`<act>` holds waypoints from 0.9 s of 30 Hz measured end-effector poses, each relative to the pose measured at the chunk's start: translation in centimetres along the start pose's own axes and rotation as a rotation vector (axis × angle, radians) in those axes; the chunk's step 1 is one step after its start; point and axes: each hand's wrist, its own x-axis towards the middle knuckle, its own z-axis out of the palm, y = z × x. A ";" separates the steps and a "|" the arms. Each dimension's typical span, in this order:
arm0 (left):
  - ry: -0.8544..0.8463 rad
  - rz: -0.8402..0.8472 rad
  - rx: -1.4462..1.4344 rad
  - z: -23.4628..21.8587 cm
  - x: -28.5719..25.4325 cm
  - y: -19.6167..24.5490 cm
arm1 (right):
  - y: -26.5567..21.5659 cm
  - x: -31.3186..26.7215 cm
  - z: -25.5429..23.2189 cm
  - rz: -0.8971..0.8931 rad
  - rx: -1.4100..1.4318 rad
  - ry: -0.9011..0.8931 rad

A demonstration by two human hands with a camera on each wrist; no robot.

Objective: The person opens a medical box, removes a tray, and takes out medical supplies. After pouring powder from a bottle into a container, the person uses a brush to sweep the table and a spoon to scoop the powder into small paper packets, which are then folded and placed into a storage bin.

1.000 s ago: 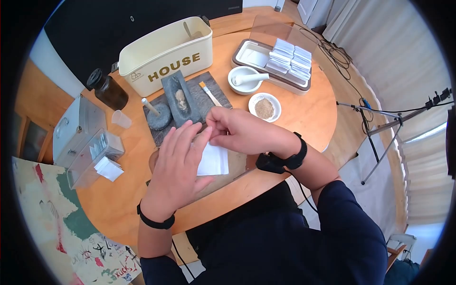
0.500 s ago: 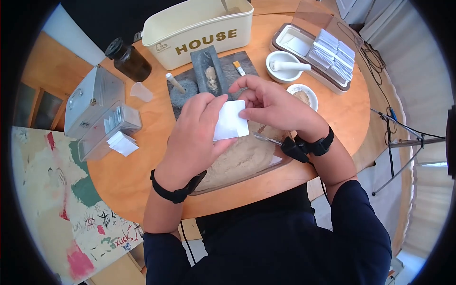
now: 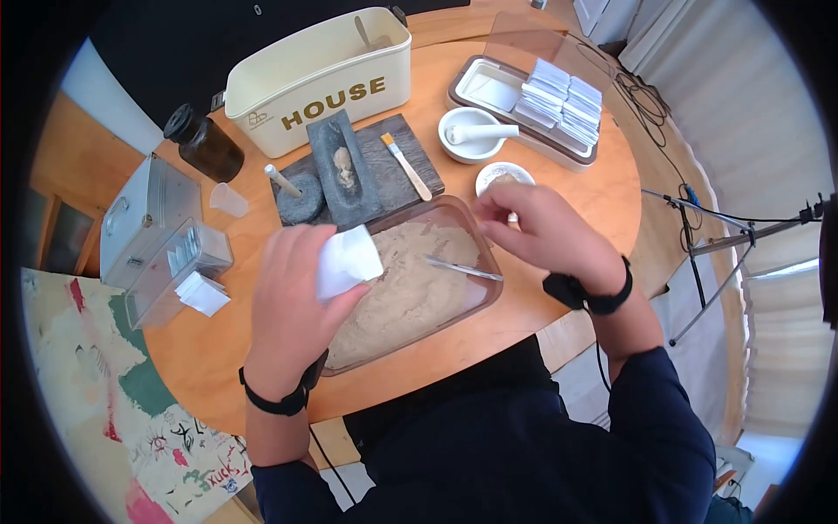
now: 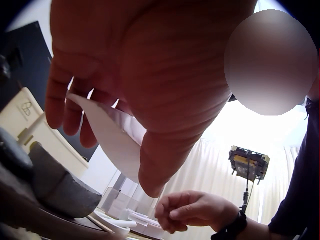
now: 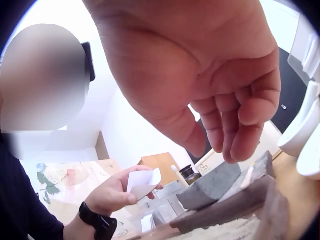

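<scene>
My left hand (image 3: 284,297) pinches a white paper packet (image 3: 346,259) between thumb and fingers, over the left part of a brown tray (image 3: 460,210) of beige powder. In the left wrist view the packet (image 4: 112,137) bows, its edge curving away from the palm. To the right of the tray hangs my right hand (image 3: 550,229), apart from the packet, its fingers loosely bent. The right wrist view shows nothing between thumb and fingers of that hand (image 5: 200,75). Just beyond it, partly covered by it, is a small white dish (image 3: 484,181). A slim metal tool (image 3: 463,267) lies across the tray.
Behind the tray, a dark board (image 3: 397,175) bears a stone trough (image 3: 323,162), a round grinding stone (image 3: 301,205) and a brush (image 3: 406,166). A cream bin (image 3: 262,96) stands behind, a mortar (image 3: 454,150) and packet box (image 3: 463,79) at right, a brown jar (image 3: 209,153) at left.
The hands have moved apart. My left hand has carried the packet to the left and tilted it; my right hand has let go and drawn off to the right, uncovering the tray.
</scene>
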 end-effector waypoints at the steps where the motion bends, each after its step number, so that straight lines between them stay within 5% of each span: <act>1: 0.003 0.002 -0.001 -0.2 -0.6 -0.1 | 0.4 -1.3 0.5 0.007 -0.049 0.083; 8: 0.001 -0.116 0.018 -0.1 -4.9 0.3 | 0.2 -7.5 4.4 0.102 -0.160 0.273; 16: 0.063 -0.295 -0.044 0.9 -9.9 -0.2 | 0.7 -7.4 6.9 0.250 -0.082 0.323; 27: 0.122 -0.274 -0.016 1.3 -11.2 0.6 | -0.1 -6.4 6.4 0.279 -0.219 0.315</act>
